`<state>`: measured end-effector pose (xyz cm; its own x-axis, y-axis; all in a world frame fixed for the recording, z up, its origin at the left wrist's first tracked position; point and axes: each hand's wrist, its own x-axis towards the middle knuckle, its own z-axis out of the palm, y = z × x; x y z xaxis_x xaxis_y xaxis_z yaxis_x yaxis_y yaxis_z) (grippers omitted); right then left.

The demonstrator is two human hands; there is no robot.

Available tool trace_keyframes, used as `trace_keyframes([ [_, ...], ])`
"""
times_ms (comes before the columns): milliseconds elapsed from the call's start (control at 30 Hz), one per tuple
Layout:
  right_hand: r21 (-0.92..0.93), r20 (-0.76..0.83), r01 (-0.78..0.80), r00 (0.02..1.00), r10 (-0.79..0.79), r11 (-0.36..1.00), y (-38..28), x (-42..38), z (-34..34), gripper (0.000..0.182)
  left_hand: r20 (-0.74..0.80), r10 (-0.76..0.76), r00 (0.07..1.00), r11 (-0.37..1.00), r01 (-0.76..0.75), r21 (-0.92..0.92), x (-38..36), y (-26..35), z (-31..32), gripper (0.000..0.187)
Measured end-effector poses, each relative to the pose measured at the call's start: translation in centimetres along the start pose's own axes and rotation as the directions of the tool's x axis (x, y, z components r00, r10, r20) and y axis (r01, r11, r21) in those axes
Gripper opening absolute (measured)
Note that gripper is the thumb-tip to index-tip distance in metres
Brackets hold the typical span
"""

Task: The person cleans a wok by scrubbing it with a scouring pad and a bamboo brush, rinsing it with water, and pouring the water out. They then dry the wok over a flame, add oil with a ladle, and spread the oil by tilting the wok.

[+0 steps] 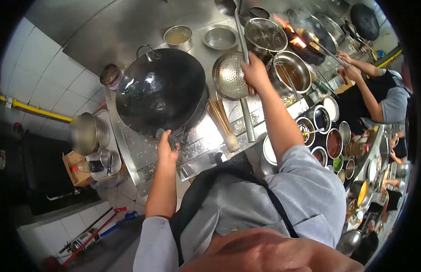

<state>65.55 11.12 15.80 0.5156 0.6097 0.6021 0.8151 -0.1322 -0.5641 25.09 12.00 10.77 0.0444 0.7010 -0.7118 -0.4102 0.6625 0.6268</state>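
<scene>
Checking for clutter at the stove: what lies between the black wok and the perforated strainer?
In the head view, only bare steel counter separates the black wok from the perforated strainer. The bamboo brush lies just below that gap.

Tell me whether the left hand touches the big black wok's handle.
Touching: the head view shows the left hand wrapped around the black wok's near handle.

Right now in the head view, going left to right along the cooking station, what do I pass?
Steel pot → left hand on the wok's handle → black wok → perforated strainer → right hand on a ladle handle → pot of brown liquid → co-worker's arms.
</scene>
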Motion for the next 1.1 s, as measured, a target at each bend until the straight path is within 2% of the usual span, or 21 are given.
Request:
trace_keyframes([
  [33, 0.05, 0.238, -0.286, 0.934, 0.266, 0.957, -0.6, 4.1, -0.1, 0.04, -0.065, 0.003, 0.998, 1.0, -0.003, 0.002, -0.7, 0.1, 0.5, 0.024],
  [100, 0.003, 0.401, -0.463, 0.813, 0.423, 0.887, -4.3, 11.3, -0.9, 0.036, -0.016, 0.006, 1.0, 1.0, -0.005, 0.014, -0.9, 0.0, 0.4, 0.025],
  [133, -0.151, 0.22, -0.111, 0.965, 0.143, 0.982, -1.4, 13.8, 2.3, 0.032, 0.04, -0.002, 0.999, 0.999, 0.001, 0.041, -0.9, 0.1, 0.3, 0.026],
  [167, -0.166, 0.347, -0.23, 0.897, 0.275, 0.959, -1.8, 16.4, 2.8, 0.029, 0.034, 0.001, 0.999, 0.999, -0.002, 0.039, -0.8, 0.1, 0.1, 0.026],
  [200, -0.28, 0.423, -0.076, 0.885, 0.194, 0.957, -2.0, 18.0, 3.0, 0.032, 0.083, 0.005, 0.997, 1.0, -0.006, 0.014, -0.6, 0.0, -0.1, 0.027],
  [233, -0.276, 0.431, -0.071, 0.882, 0.189, 0.959, -3.3, 17.8, 1.7, 0.032, 0.128, 0.009, 0.992, 1.0, -0.008, -0.013, -0.6, 0.0, -0.1, 0.029],
  [300, -0.081, 0.531, -0.503, 0.708, 0.465, 0.86, -5.2, 15.1, -0.7, 0.033, 0.099, 0.025, 0.995, 1.0, -0.025, -0.005, -1.2, 0.1, 0.0, 0.031],
  [333, -0.126, 0.366, -0.05, 0.926, 0.094, 0.991, -1.7, 12.3, 0.5, 0.032, 0.085, 0.037, 0.996, 0.999, -0.038, 0.009, -1.7, 0.3, 0.0, 0.033],
  [367, -0.027, 0.432, -0.258, 0.868, 0.244, 0.966, -3.4, 9.0, -1.7, 0.039, 0.08, 0.026, 0.996, 1.0, -0.027, 0.012, -1.8, 0.4, -0.2, 0.033],
  [400, -0.072, 0.303, -0.093, 0.947, 0.111, 0.993, -2.1, 5.6, -1.8, 0.049, 0.08, 0.009, 0.997, 1.0, -0.01, 0.002, -1.8, 0.4, -0.5, 0.035],
  [433, -0.059, 0.372, -0.278, 0.885, 0.28, 0.959, -4.3, 3.7, -3.9, 0.058, 0.081, -0.002, 0.997, 1.0, 0.003, -0.008, -1.9, 0.6, -0.8, 0.037],
  [567, -0.151, 0.267, -0.4, 0.864, 0.427, 0.904, -6.1, -0.2, -6.1, 0.059, 0.111, -0.042, 0.993, 0.999, 0.041, 0.012, -2.9, 1.1, -2.3, 0.04],
  [600, -0.046, 0.268, -0.341, 0.901, 0.34, 0.939, -6.1, -0.6, -6.1, 0.056, 0.147, -0.057, 0.987, 0.998, 0.053, 0.03, -3.1, 0.9, -3.2, 0.041],
  [700, -0.036, 0.305, -0.221, 0.926, 0.221, 0.975, -6.6, 0.9, -4.9, 0.053, 0.184, -0.08, 0.98, 0.994, 0.064, 0.089, -4.3, 0.2, -4.7, 0.042],
  [767, -0.115, 0.212, -0.128, 0.966, 0.15, 0.985, -6.1, 1.5, -2.7, 0.05, 0.182, -0.079, 0.98, 0.991, 0.057, 0.125, -5.8, -0.2, -5.5, 0.041],
  [833, -0.021, 0.419, -0.564, 0.745, 0.519, 0.826, -8.7, 2.9, -3.2, 0.043, 0.15, -0.05, 0.987, 0.978, 0.018, 0.207, -7.1, -0.4, -6.6, 0.039],
  [867, -0.046, 0.338, -0.338, 0.88, 0.333, 0.94, -4.1, 2.2, -0.5, 0.037, 0.155, -0.037, 0.987, 0.979, 0.005, 0.202, -7.2, -0.6, -7.4, 0.039],
  [900, -0.04, 0.336, -0.332, 0.884, 0.326, 0.942, -3.4, 2.4, 0.0, 0.037, 0.121, -0.027, 0.992, 0.974, -0.001, 0.225, -7.2, -1.2, -8.7, 0.037],
  [967, -0.187, 0.535, -0.518, 0.659, 0.529, 0.835, -2.2, 2.6, 0.5, 0.043, 0.082, -0.023, 0.996, 0.97, 0.002, 0.241, -7.9, -2.6, -11.2, 0.036],
  [1033, -0.371, 0.506, -0.282, 0.737, 0.447, 0.885, -0.3, 4.1, 2.9, 0.033, 0.067, -0.11, 0.992, 0.971, 0.093, 0.219, -8.6, -3.5, -13.6, 0.035],
  [1100, -0.49, 0.64, 0.134, 0.727, 0.251, 0.861, 5.0, 6.8, 8.3, 0.025, 0.047, -0.121, 0.992, 0.979, 0.111, 0.171, -9.4, -4.2, -15.9, 0.034],
])
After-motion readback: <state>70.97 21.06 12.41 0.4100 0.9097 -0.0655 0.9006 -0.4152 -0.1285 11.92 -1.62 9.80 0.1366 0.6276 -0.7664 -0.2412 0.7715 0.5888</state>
